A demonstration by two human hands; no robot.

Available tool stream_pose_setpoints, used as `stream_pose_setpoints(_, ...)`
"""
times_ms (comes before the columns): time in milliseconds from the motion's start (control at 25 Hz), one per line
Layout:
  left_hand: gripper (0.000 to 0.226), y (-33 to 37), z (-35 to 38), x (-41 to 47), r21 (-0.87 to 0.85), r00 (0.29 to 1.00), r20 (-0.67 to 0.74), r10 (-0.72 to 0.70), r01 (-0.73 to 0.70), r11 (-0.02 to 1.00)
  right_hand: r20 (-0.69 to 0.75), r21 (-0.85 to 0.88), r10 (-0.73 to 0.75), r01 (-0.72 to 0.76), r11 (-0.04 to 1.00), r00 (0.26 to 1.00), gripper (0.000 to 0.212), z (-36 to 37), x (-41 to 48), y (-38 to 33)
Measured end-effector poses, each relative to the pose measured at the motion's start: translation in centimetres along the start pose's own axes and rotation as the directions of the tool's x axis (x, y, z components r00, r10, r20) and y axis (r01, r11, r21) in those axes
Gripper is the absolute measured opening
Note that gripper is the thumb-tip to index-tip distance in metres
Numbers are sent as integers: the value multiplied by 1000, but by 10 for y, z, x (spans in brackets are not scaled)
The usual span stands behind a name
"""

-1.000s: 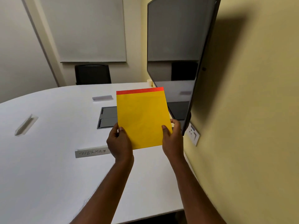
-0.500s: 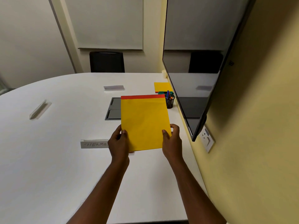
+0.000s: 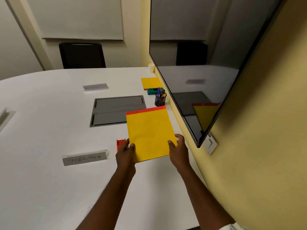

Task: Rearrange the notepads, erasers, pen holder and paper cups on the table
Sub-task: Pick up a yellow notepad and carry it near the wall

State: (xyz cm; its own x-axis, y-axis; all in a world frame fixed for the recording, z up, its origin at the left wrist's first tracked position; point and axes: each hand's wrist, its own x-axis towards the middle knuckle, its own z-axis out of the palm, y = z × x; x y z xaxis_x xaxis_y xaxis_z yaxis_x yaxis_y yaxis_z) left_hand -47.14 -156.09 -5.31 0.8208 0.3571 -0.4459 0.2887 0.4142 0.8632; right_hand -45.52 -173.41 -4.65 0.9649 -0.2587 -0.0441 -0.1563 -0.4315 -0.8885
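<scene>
Gripping the yellow notepad [image 3: 150,135] by its near corners, left hand [image 3: 125,152] and right hand [image 3: 179,149] pinch it; thumbs on top.

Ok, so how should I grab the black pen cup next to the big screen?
Probably best to hold the pen holder round its upright wall, below the rim, coming from the left, open side. Its top is full of pens, and the screen hangs close on its right.
</scene>
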Motion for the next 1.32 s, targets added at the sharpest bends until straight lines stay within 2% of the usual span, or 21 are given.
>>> stream_pose_setpoints(400, 40, -37, 42, 65, 77, 993, -85, -79, 86, 993, 29, -65, 115, -113, 991, 993, 40, 21, 69, 51)
stream_pose_setpoints(800, 39, -77, 80, 114, 155, 989, -45, -138, 143, 978, 22, -118, 321, -316, 941, 947, 43, 26, 120, 111)
stream_pose_setpoints(1320, 39, -114, 117, 154, 205, 964, 25, -263, 252, 946, -32, -192, 481, -478, 857, 876, 53, 19, 149, 141)
